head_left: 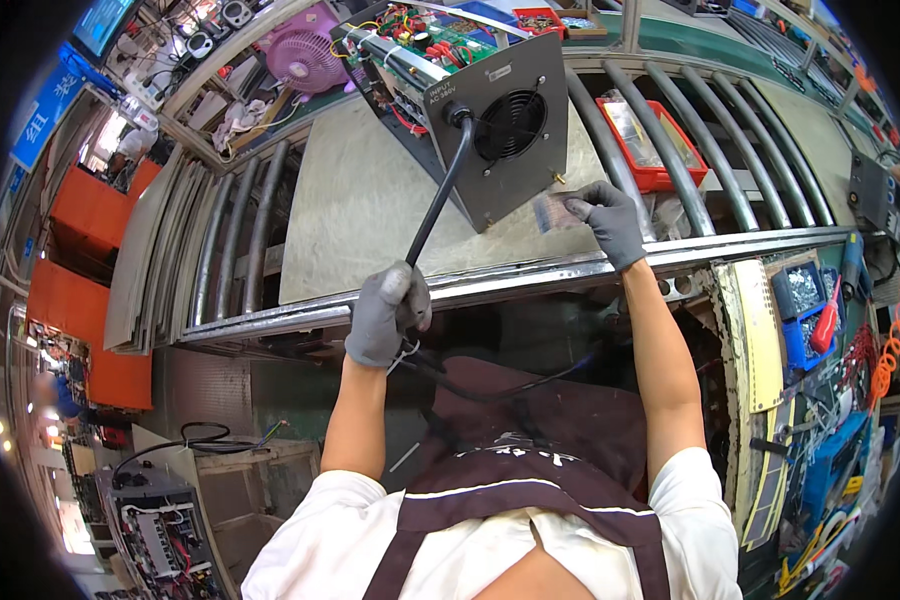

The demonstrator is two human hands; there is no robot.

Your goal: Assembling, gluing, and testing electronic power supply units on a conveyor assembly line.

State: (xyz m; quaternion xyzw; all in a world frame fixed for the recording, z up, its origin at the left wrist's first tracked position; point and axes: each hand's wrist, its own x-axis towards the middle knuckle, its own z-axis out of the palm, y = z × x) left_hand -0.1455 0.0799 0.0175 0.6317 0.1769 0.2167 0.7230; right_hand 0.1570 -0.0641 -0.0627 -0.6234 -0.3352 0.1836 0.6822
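Observation:
My left hand point(388, 312), in a grey glove, is closed round a thick black power cable point(440, 205). The cable comes out of the dark grey back panel point(505, 150) of an open electrical unit, beside a round black fan grille point(511, 124). Green circuit boards and wires point(425, 40) show in the unit's uncovered top. My right hand point(610, 222), also gloved, pinches a small clear plastic bag point(556, 212) close to the panel's lower right corner, below a brass stud point(559, 179). What the bag holds is too small to tell.
The unit stands on a pale board point(340, 190) over a roller conveyor point(715, 150). A red tray point(660, 150) sits under the rollers. To the right are a blue parts bin point(800, 315) and a red-handled screwdriver point(826, 322). A pink fan point(303, 52) stands behind, with stacked sheets point(155, 255) at left.

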